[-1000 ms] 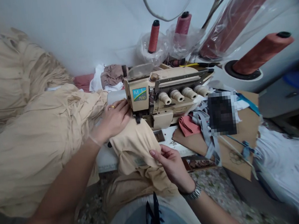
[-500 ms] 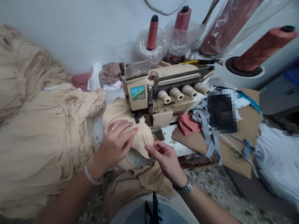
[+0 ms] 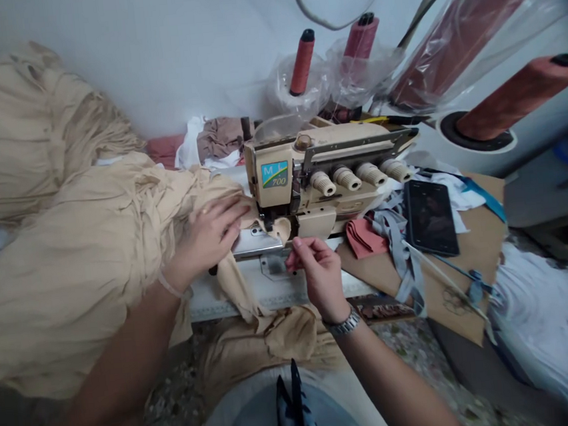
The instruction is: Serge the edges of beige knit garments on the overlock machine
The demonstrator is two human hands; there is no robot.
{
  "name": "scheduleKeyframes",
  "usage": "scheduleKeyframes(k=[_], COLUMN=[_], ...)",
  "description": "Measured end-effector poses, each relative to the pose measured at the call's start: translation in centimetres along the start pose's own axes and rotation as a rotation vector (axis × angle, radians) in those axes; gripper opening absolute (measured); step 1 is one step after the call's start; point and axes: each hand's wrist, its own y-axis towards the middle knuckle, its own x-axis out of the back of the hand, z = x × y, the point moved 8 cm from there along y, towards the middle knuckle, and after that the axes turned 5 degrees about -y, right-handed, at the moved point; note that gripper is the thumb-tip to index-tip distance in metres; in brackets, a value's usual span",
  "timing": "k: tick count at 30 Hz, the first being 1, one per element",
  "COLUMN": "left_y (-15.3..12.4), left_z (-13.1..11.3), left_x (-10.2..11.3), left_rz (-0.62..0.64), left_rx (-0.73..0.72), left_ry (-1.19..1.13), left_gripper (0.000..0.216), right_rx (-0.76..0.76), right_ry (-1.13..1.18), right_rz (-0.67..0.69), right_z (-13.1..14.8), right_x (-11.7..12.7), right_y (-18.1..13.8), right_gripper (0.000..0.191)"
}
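A beige overlock sewing machine [image 3: 320, 176] stands on a white table [image 3: 271, 293]. Tan fabric [image 3: 232, 198] runs under its presser foot and hangs off the table edge. My left hand [image 3: 210, 237] lies flat on the fabric just left of the needle, fingers stretched out. My right hand [image 3: 314, 267] is in front of the machine, fingers curled in a pinch near the fabric's edge by the foot; what it pinches is too small to make out. A watch sits on my right wrist.
A big heap of tan garments [image 3: 62, 261] fills the left. Thread cones [image 3: 302, 64] stand behind the machine, another large cone [image 3: 518, 96] at right. A phone [image 3: 429, 216], grey straps and a red cloth [image 3: 364, 235] lie on brown cardboard [image 3: 473, 255] at right.
The fabric has moved left through the machine and most of it now hangs off the table. My left hand slid up to the foot; my right hand rose to the machine's front.
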Motion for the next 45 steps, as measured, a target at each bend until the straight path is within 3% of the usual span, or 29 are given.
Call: scheduleKeyframes(k=[2,5,7,9,12,15,22,27,35,41,43,45], left_y=[-1.5,-4.3,-5.5,-5.7,-5.0,-4.5,-4.0,-2.9,-1.3,1.5,1.7,-0.2], left_z=[-0.4,-2.3,-3.5,-4.1,-4.2,-4.1,-4.3,-4.9,-4.6,-1.5,-0.7,-0.7], left_x=[0.9,1.5,1.3,1.2,0.8,0.0,-1.1,-2.0,-2.2,-1.5,0.3,2.7], left_rz=[-0.072,-0.099,-0.081,-0.11,-0.147,-0.083,-0.053,-0.056,-0.054,-0.014,-0.127,-0.359], left_rx=[0.086,0.18,0.175,0.125,-0.042,-0.175,-0.039,-0.01,-0.031,-0.012,-0.018,-0.018], left_ry=[0.085,0.195,0.244,0.261,0.21,0.113,0.101,0.058,0.143,0.155,0.193,0.207], left_gripper=[0.041,0.039,0.034,0.029,0.03,0.038,0.036,0.021,0.016,0.018,0.025,0.028], right_rx=[-0.037,-0.127,-0.17,-0.237,-0.284,-0.227,-0.391,-0.466,-0.485,-0.475,-0.464,-0.465], right_ry=[-0.017,-0.054,-0.023,0.023,0.0,-0.121,-0.019,0.03,0.168,0.21,0.231,0.255], right_rz=[0.069,0.335,0.492,0.552,0.49,0.4,0.331,0.276,0.218,0.248,0.26,0.279], right_z=[-0.6,-2.0,-2.7,-3.4,-3.6,-2.7,-1.9,-1.9,-2.0,-1.9,-1.9,-1.7], right_x=[-0.9,-4.5,-6.9,-8.2,-7.3,-4.8,-0.7,0.7,0.2,-1.6,-2.3,-2.9], right_y=[-0.7,-2.5,-3.8,-4.7,-4.9,-4.7,-4.7,-4.4,-4.2,-3.6,-3.3,-3.3], right_gripper=[0.032,0.035,0.039,0.038,0.038,0.036,0.038,0.04,0.04,0.04,0.04,0.039])
